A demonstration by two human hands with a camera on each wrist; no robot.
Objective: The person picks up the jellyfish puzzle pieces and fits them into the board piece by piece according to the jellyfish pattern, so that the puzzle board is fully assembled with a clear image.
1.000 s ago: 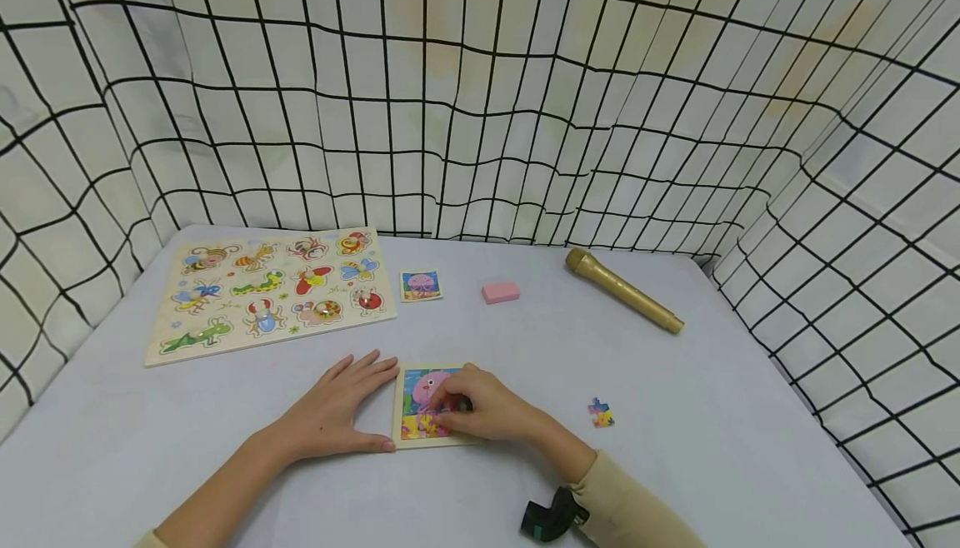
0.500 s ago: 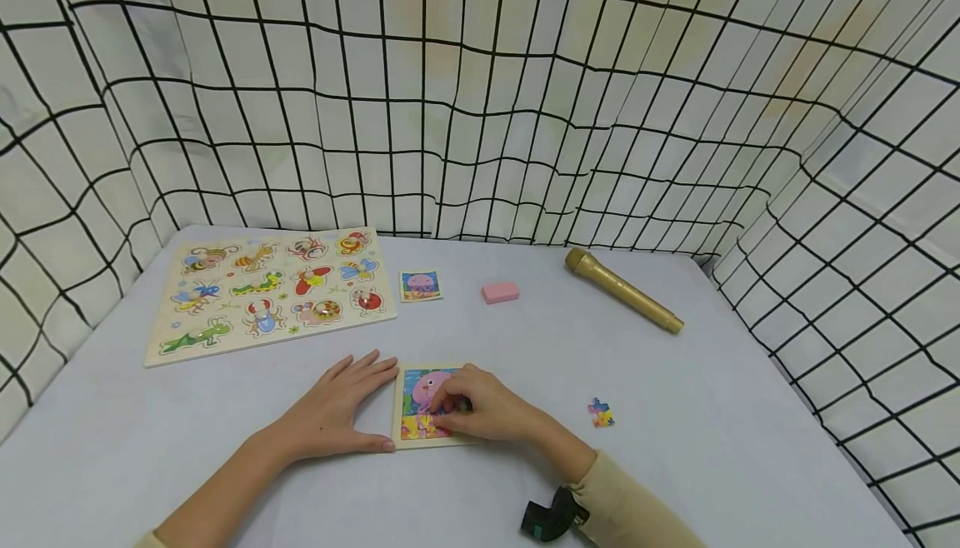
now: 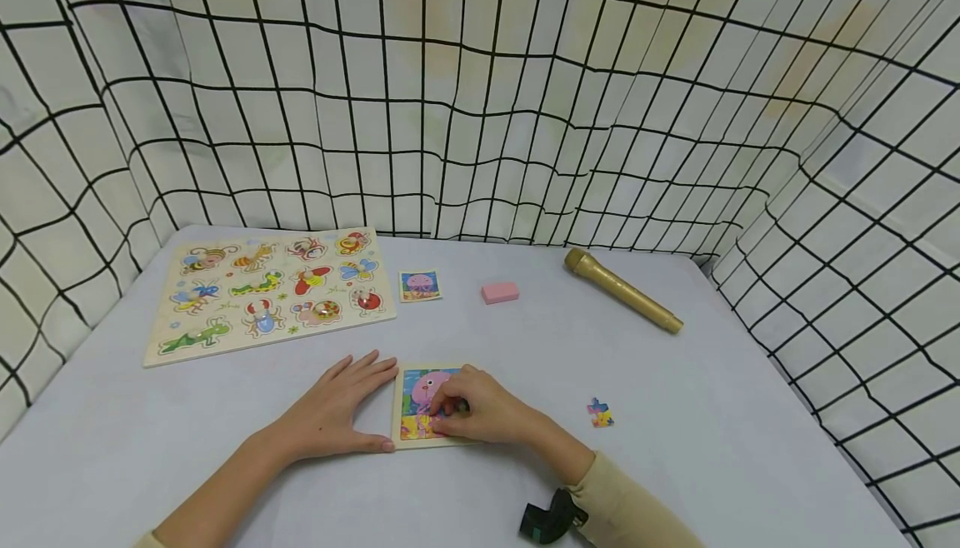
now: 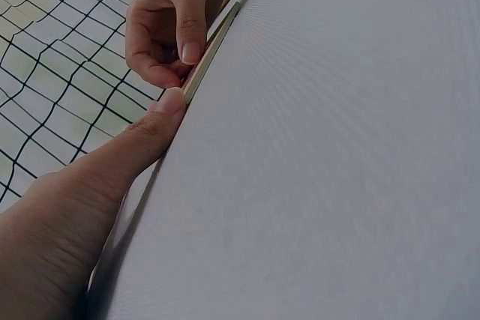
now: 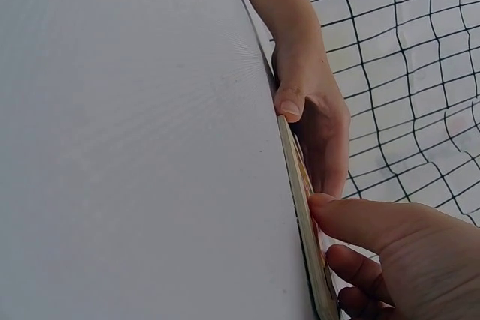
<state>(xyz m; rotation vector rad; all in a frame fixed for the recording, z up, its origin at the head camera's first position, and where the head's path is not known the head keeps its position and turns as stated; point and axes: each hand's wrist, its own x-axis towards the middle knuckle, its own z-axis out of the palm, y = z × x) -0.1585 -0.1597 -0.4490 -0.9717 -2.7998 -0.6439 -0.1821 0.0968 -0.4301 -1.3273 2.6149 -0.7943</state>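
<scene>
A small jigsaw puzzle board with a wooden frame lies in front of me, its picture showing a pink octopus on blue above a yellow strip. My left hand is spread flat beside it, with the thumb and a fingertip against the frame's left side. Over the right half of the board is my right hand, its thumb and curled fingers pinching a yellow-and-pink puzzle piece at the lower row. In the right wrist view the thumb presses close to the board's top. The hand hides the picture's right part.
One loose puzzle piece lies to the right. Farther back are a wooden insect puzzle, a small octopus picture card, a pink block and a gold microphone. Black netting surrounds the white table.
The yellow-and-pink piece has shifted slightly and now sits flatter in the lower row under my right fingers. My left hand has stayed in place.
</scene>
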